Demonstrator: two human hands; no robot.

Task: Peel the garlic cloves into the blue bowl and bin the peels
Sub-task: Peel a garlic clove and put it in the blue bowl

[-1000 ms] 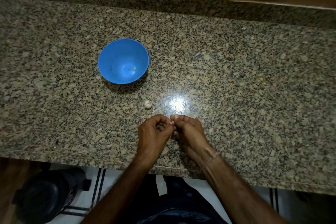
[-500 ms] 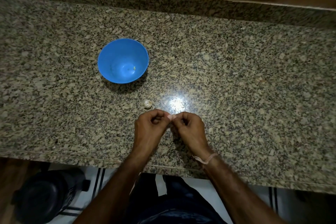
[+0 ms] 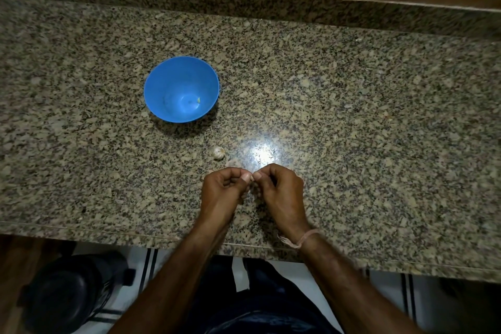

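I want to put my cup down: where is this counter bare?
The counter is bare right of the right hand and left of the blue bowl. Crowded: between bowl and left hand, where a garlic piece lies.

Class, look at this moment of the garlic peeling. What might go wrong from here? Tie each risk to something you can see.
1. The left hand and right hand pinch the held clove, barely visible, well short of the blue bowl; it may slip onto the counter.
2. The loose clove and any pale peel could be overlooked against the speckled granite.
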